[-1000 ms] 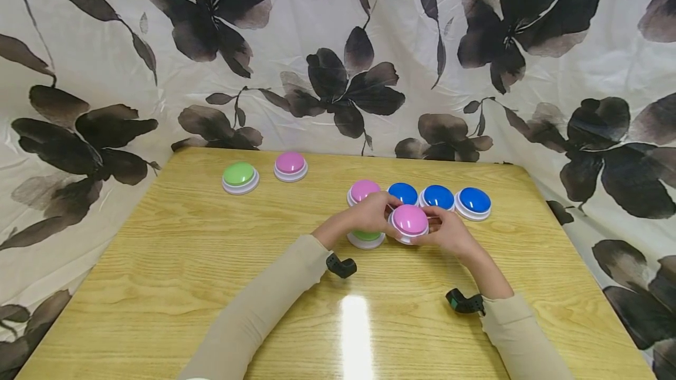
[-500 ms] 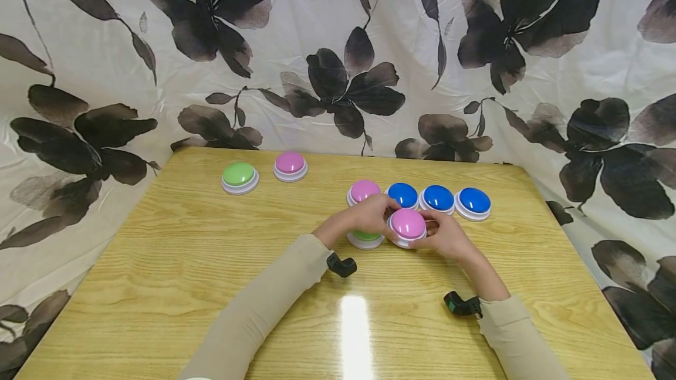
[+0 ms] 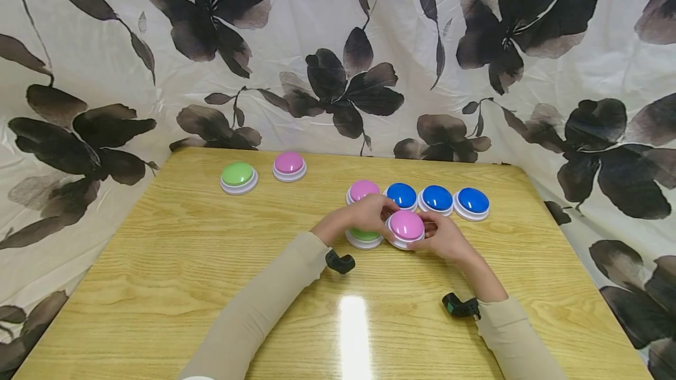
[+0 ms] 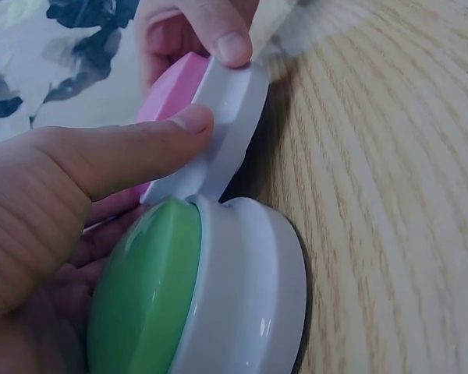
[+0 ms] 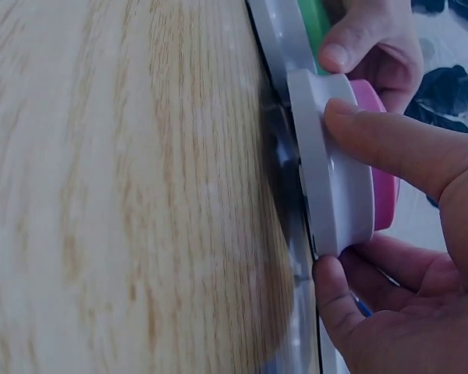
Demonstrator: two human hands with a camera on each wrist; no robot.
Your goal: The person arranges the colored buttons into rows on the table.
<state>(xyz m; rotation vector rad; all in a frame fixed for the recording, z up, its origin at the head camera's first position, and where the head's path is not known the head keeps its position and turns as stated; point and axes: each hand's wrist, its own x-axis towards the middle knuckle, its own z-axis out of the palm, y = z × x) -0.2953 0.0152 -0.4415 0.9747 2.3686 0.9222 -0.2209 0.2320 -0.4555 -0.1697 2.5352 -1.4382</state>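
Observation:
Both hands hold one pink push button (image 3: 406, 225) with a white base, low over the wooden table. My left hand (image 3: 371, 214) grips its left side, thumb on the white rim. My right hand (image 3: 445, 236) grips the opposite side, its thumb also on the white base (image 5: 339, 183). In the left wrist view the base sits slightly tilted, its edge right beside a green button (image 4: 148, 288). That green button stands under my left hand and is partly covered by it. Behind the left hand is another pink button (image 3: 363, 189), also partly covered.
Three blue buttons, a left one (image 3: 401, 193), a middle one (image 3: 437, 198) and a right one (image 3: 472, 201), stand in a row behind the hands. Farther left are a green button (image 3: 237, 175) and a pink button (image 3: 289, 163). A floral cloth (image 3: 296, 28) hangs behind the table (image 3: 185, 274).
The held pink button has come down and slightly left, toward the near side of the blue row. The right hand moved left with it; the left hand has barely shifted.

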